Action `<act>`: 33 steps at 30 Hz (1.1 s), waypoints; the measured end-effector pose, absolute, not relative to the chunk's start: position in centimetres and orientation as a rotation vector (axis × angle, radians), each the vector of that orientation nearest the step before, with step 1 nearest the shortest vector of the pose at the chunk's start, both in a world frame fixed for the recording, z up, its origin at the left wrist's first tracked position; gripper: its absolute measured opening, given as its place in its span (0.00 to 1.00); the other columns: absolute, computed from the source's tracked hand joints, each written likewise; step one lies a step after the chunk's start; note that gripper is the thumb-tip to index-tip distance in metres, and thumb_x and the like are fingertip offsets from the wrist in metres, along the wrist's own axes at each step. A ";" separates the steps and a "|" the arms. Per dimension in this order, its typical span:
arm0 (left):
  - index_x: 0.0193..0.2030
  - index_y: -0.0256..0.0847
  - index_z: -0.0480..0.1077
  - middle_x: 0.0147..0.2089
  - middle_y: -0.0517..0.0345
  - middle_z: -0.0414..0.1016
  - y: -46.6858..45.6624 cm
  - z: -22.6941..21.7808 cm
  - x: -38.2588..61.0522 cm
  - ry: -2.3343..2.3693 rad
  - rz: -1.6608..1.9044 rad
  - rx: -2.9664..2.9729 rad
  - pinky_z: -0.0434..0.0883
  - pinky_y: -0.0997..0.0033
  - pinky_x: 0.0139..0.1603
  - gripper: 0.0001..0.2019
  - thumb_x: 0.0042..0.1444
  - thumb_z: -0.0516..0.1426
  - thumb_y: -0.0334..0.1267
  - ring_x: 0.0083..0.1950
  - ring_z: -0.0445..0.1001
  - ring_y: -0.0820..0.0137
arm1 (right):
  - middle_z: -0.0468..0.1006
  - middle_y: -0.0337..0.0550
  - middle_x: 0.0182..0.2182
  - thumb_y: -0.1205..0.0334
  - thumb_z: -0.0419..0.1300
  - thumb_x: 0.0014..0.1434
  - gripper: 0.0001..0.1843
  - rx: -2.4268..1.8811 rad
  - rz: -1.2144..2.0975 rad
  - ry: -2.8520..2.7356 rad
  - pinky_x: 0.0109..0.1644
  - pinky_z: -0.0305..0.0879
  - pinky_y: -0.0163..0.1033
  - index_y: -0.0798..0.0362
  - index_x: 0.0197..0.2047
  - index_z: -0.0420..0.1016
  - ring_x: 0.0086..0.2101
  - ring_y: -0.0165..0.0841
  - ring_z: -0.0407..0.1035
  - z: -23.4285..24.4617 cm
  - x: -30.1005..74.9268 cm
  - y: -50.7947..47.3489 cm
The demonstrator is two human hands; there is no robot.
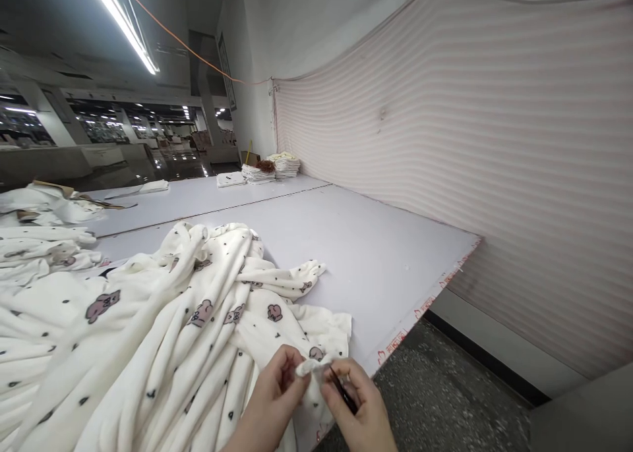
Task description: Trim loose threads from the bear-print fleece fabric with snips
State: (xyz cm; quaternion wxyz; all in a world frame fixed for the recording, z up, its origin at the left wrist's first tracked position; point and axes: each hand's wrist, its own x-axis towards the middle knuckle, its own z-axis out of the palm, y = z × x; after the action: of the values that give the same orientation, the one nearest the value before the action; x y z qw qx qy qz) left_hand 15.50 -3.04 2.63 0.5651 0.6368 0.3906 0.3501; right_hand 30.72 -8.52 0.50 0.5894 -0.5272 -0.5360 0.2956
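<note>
A heap of soft white fabric [163,346], printed with purple-brown animal figures and small dark marks, covers the near left of the table. My left hand [277,396] is closed, pinching a bunched edge of this fabric between thumb and fingers. Close beside it on the right, my right hand [363,409] is closed around a slim dark tool [342,391] with a pointed end; its exact kind is hard to make out. The tool's tip lies against the pinched fabric edge. Part of the right hand's fingers is hidden behind the tool and cloth.
The pale table [356,241] ends at a red-printed edge on the right, above a dark speckled floor [445,379]. Folded white stacks [284,165] stand at the back. More white cloth [44,205] lies far left. A striped sheet [494,122] hangs along the right.
</note>
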 end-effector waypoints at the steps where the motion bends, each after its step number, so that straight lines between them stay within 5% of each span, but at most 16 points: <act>1: 0.35 0.41 0.63 0.29 0.63 0.66 -2.8 2.6 15.6 0.902 0.791 1.369 0.60 0.76 0.29 0.08 0.54 0.57 0.42 0.29 0.62 0.73 | 0.77 0.43 0.34 0.58 0.60 0.56 0.08 -1.195 0.700 -1.210 0.39 0.68 0.33 0.52 0.37 0.74 0.36 0.34 0.72 0.2 30.3 -8.2; 8: 0.42 0.40 0.67 0.33 0.61 0.73 -2.1 2.2 14.9 0.756 0.706 1.096 0.61 0.76 0.35 0.15 0.50 0.62 0.44 0.32 0.65 0.74 | 0.79 0.41 0.33 0.58 0.58 0.60 0.08 -1.260 0.621 -1.292 0.40 0.67 0.32 0.50 0.38 0.77 0.36 0.34 0.73 0.4 29.2 -6.9; 13: 0.48 0.42 0.68 0.33 0.62 0.71 -2.1 2.6 15.0 0.819 0.666 1.140 0.64 0.71 0.40 0.21 0.47 0.63 0.43 0.38 0.68 0.68 | 0.77 0.40 0.27 0.56 0.51 0.63 0.13 -1.391 0.531 -1.339 0.30 0.63 0.29 0.53 0.37 0.74 0.27 0.31 0.70 0.1 29.2 -7.2; 18: 0.43 0.38 0.73 0.40 0.55 0.75 -2.4 4.6 15.5 0.927 0.570 1.276 0.63 0.66 0.51 0.17 0.51 0.61 0.47 0.47 0.68 0.62 | 0.72 0.37 0.23 0.54 0.48 0.64 0.14 -1.433 0.468 -1.322 0.26 0.59 0.29 0.52 0.34 0.68 0.23 0.29 0.66 -0.3 28.8 -7.2; 22: 0.46 0.38 0.73 0.37 0.56 0.76 -2.3 4.9 15.3 0.914 0.595 1.201 0.65 0.65 0.48 0.19 0.51 0.60 0.48 0.45 0.71 0.62 | 0.73 0.35 0.20 0.51 0.49 0.64 0.13 -1.419 0.603 -1.309 0.27 0.60 0.30 0.51 0.38 0.68 0.22 0.30 0.68 -0.4 29.3 -7.4; 25: 0.44 0.38 0.73 0.38 0.55 0.77 -2.1 4.2 15.2 0.881 0.585 1.249 0.64 0.64 0.51 0.19 0.51 0.60 0.50 0.46 0.71 0.61 | 0.79 0.39 0.28 0.54 0.54 0.61 0.11 -1.414 0.544 -1.421 0.33 0.63 0.31 0.49 0.43 0.71 0.30 0.34 0.74 -0.7 29.7 -7.7; 30: 0.44 0.40 0.73 0.42 0.55 0.76 -2.1 3.5 15.4 0.840 0.531 1.303 0.63 0.64 0.54 0.19 0.49 0.62 0.49 0.51 0.68 0.59 | 0.77 0.38 0.25 0.57 0.48 0.64 0.11 -1.475 0.487 -1.426 0.30 0.60 0.32 0.49 0.36 0.68 0.26 0.33 0.72 -1.0 29.1 -7.6; 33: 0.37 0.38 0.73 0.35 0.56 0.74 -2.1 3.9 15.7 0.909 0.529 1.366 0.65 0.67 0.47 0.16 0.50 0.61 0.49 0.44 0.69 0.62 | 0.73 0.36 0.22 0.52 0.46 0.66 0.16 -1.466 0.554 -1.275 0.28 0.59 0.31 0.50 0.33 0.66 0.24 0.31 0.69 -0.9 28.7 -7.1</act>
State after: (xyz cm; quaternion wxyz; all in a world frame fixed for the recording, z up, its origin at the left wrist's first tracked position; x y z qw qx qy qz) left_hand 15.68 -2.13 3.86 0.6510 0.6016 0.4002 0.2328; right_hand 28.67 -7.08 -0.95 0.5317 -0.6145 -0.5346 0.2321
